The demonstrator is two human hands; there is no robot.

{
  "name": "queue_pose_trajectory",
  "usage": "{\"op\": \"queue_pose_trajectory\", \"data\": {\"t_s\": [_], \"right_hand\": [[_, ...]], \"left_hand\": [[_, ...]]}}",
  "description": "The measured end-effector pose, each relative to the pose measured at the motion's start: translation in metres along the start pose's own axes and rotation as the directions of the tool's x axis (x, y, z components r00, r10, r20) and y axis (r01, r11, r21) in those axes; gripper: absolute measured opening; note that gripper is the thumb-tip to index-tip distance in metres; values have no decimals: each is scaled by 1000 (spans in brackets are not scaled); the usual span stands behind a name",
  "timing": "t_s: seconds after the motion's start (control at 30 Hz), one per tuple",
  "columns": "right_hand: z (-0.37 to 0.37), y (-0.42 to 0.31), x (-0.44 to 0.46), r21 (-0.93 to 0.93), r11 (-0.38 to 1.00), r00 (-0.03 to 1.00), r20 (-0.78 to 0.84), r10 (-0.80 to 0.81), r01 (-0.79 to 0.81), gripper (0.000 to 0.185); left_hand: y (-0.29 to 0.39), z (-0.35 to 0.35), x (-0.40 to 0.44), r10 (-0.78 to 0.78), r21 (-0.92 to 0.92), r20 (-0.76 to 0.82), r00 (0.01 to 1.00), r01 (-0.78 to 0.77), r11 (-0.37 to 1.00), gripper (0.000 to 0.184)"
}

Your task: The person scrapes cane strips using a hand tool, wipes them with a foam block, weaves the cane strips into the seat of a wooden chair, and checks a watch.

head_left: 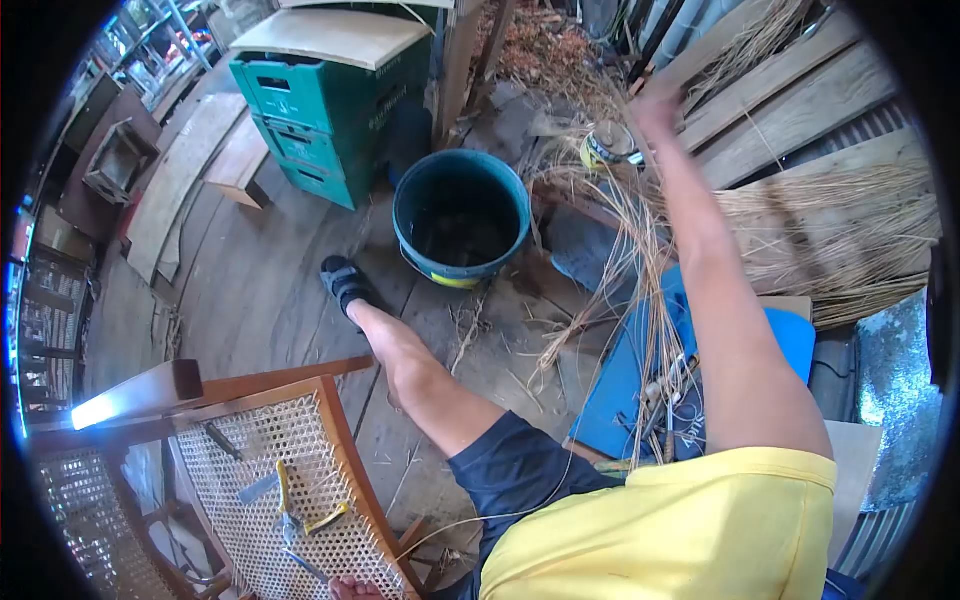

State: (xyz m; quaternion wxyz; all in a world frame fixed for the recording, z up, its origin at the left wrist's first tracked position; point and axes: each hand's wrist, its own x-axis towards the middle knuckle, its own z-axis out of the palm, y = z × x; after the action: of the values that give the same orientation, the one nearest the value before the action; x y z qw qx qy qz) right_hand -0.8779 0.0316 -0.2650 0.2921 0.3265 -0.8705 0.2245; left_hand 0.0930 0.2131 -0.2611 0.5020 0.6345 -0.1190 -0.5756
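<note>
My right hand is stretched out at the upper right, blurred by motion, near loose cane strands and a tin can. What its fingers hold cannot be made out. At the bottom edge my left hand shows only in part, beside the woven cane seat of a wooden-framed chair, its fingers curled. Close to it lies a thin dark tool. Yellow-handled pliers and a flat blade rest on the weave. Long cane strands hang over a blue board.
A dark green bucket stands on the wooden floor, ahead of my sandaled foot. Green crates are stacked behind it under a board. Planks and bundled cane lie at the right.
</note>
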Motion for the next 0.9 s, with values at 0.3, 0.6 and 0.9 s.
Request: {"op": "queue_pose_trajectory", "data": {"t_s": [0.3,0.6,0.9], "right_hand": [[-162,-44,7,180,976,942,290,-171,122,54],[-284,-333,-378,631,389,-4,522,-853,-671,54],[-326,-319,-338,743,643,-413,535,-737,-184,16]], "left_hand": [[2,36,-23,102,192,-173,980,-68,979,63],[-18,159,-70,154,250,244,958,-215,944,5],[-25,52,-69,155,-181,31,987,-147,972,8]]}}
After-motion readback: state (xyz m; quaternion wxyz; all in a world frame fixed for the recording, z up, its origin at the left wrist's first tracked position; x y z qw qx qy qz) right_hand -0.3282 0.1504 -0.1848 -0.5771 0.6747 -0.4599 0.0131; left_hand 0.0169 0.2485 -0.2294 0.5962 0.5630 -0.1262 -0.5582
